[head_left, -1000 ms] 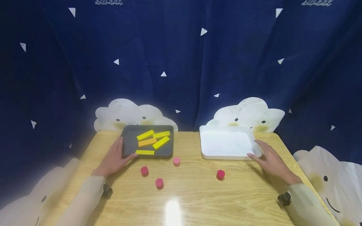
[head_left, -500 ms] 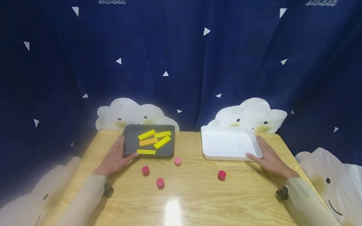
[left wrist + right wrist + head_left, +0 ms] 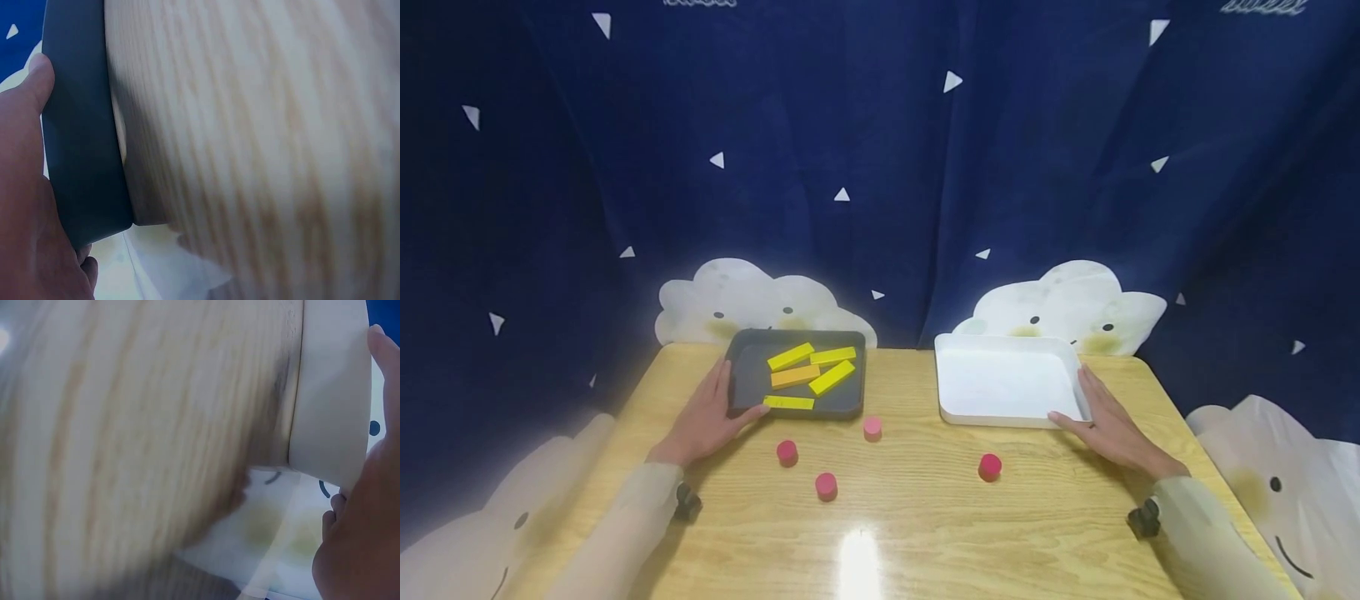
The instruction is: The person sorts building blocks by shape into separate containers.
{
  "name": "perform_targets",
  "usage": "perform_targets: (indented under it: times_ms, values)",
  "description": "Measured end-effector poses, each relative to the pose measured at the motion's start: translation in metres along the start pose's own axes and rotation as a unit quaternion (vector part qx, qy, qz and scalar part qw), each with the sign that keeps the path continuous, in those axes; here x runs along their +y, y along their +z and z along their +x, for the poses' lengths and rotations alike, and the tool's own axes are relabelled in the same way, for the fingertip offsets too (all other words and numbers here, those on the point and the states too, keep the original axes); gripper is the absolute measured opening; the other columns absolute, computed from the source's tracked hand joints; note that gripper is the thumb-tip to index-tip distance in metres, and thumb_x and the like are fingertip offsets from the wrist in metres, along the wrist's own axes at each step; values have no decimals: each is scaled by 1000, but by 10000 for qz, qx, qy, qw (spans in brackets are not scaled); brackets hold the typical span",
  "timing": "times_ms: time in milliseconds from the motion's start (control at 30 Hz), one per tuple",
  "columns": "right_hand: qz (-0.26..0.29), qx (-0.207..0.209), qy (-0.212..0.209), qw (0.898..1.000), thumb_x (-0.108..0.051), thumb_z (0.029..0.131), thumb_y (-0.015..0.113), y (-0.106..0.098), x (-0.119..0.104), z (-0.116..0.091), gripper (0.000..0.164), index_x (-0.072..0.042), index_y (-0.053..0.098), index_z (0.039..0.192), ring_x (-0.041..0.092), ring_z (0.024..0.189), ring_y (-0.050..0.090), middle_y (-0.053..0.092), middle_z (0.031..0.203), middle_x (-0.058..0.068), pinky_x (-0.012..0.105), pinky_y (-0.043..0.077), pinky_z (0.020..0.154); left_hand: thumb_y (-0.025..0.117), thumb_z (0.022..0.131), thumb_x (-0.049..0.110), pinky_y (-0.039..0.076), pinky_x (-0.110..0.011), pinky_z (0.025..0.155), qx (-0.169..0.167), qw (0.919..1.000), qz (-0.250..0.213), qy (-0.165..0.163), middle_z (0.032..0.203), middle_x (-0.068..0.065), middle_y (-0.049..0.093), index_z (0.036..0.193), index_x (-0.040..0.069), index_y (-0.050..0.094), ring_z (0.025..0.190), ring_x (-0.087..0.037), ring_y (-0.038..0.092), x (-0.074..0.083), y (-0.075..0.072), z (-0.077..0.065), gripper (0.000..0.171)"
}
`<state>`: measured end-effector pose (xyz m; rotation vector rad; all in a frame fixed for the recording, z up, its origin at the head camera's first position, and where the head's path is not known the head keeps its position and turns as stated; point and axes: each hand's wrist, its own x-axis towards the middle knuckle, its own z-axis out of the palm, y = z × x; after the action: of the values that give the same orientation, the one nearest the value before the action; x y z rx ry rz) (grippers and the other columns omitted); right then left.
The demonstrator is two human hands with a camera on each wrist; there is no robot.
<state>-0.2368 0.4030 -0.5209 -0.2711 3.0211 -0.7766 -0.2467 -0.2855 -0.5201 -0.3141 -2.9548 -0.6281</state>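
Note:
At the back left of the table lies a dark grey tray (image 3: 748, 358). Several yellow blocks (image 3: 832, 378) and an orange block (image 3: 795, 377) lie inside it. My left hand (image 3: 703, 421) holds its near left corner, thumb at the front rim and fingers along the left side. To the right sits a white tray (image 3: 1011, 379) with nothing in it. My right hand (image 3: 1116, 425) grips its near right corner, thumb on the front rim and fingers along the right side. In the wrist views each thumb overlaps a tray's rim (image 3: 81, 137); the other fingers are mostly hidden.
Pink and red round pieces lie in front of the trays: a pale pink one (image 3: 872, 429), a dark pink one (image 3: 787, 453), another pink one (image 3: 826, 487) and a red one (image 3: 990, 467). A blue curtain (image 3: 880, 167) hangs behind the wooden table (image 3: 925, 533).
My right hand has moved slightly left, closer in against the white tray's side. My left hand stays at the dark grey tray. The head view has shifted a little.

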Motion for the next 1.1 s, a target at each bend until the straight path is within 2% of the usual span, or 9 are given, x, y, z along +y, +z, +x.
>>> perform_targets:
  times_ms: [400,833,1100]
  values:
    - [-96,41,101,9999,-63,103,61,2,0,-5,117,-5,-16,168,54,161,0,-16,177,23,77,9,125,64,97,72,23,-65,129,-29,9999,101,73,175,-32,12,167,-10,11,159,-53,19,3,-3,1,121]
    - [-11,-21,130,9999,-63,103,60,0,-4,-4,116,-2,-13,168,52,162,-1,-15,177,22,76,9,126,64,97,72,22,-66,129,-114,9998,166,73,175,-33,8,167,-10,10,160,-54,17,7,-11,-2,121]
    - [13,28,107,9999,-63,103,61,1,-3,-5,116,-4,-14,168,53,162,1,-13,177,24,76,11,125,60,100,72,22,-65,129,-63,9997,164,153,176,-29,12,170,-4,8,161,-50,18,14,-13,-8,115]
